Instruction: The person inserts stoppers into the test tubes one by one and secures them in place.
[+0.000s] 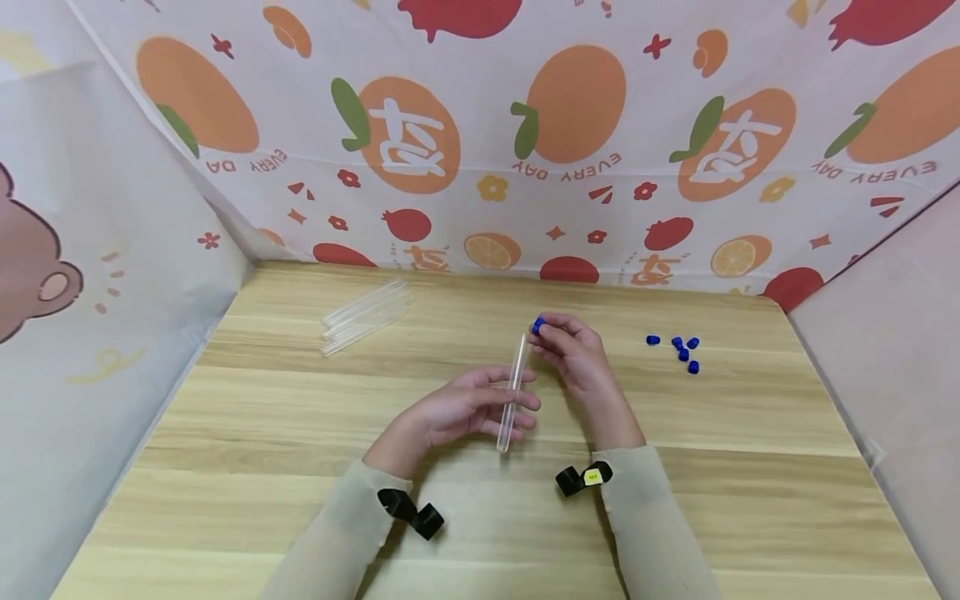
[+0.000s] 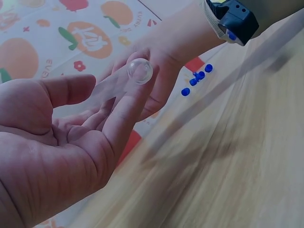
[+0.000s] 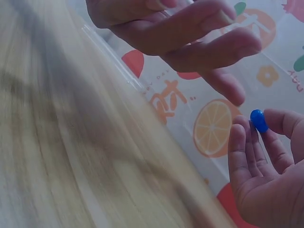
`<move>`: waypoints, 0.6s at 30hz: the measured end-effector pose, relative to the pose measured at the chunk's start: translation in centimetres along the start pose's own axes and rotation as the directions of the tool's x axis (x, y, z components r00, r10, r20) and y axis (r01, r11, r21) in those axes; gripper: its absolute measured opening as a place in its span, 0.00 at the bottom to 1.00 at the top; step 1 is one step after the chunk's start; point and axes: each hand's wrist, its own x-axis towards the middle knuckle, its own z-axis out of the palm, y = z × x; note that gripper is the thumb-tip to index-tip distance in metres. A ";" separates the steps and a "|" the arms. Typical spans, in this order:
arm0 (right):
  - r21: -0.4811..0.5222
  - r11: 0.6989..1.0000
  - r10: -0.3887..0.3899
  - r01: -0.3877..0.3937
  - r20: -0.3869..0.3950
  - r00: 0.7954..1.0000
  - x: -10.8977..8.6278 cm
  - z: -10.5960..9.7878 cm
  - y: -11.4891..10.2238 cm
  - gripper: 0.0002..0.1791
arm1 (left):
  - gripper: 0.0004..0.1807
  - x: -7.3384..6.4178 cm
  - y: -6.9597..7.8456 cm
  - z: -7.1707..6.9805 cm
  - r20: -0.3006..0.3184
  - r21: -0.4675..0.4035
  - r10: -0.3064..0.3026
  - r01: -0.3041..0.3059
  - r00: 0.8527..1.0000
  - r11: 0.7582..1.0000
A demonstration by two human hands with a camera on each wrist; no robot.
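Note:
My left hand (image 1: 472,404) holds a clear test tube (image 1: 512,400) between thumb and fingers, over the middle of the table. The tube's rounded bottom points toward me, and its other end leans away, close to the right hand. In the left wrist view the rounded end of the test tube (image 2: 140,71) faces the camera. With thumb and fingertips my right hand (image 1: 573,354) pinches a small blue stopper (image 1: 538,325), just beside the tube's far end. The right wrist view shows the blue stopper (image 3: 259,120) at the fingertips, apart from the left hand's fingers (image 3: 209,42).
Several clear test tubes (image 1: 363,317) lie side by side at the back left of the wooden table (image 1: 300,500). Several blue stoppers (image 1: 683,355) are scattered at the right. A fruit-printed cloth (image 1: 480,225) hangs along the table's back edge.

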 end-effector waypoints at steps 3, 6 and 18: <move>-0.002 1.000 0.003 -0.003 0.005 1.000 -0.1 0.2 0.2 0.10 | 0.27 -0.1 -0.1 0.1 0.012 -0.008 -0.009 0.009 1.000 1.000; -0.009 1.000 0.002 -0.002 0.023 1.000 -0.2 0.5 0.5 0.08 | 0.28 -0.2 -0.3 0.2 0.016 -0.021 -0.008 0.009 1.000 1.000; -0.016 1.000 -0.017 0.017 0.048 0.999 -0.6 0.8 1.0 0.06 | 0.29 0.0 -0.7 0.0 -0.004 -0.014 -0.009 0.009 1.000 1.000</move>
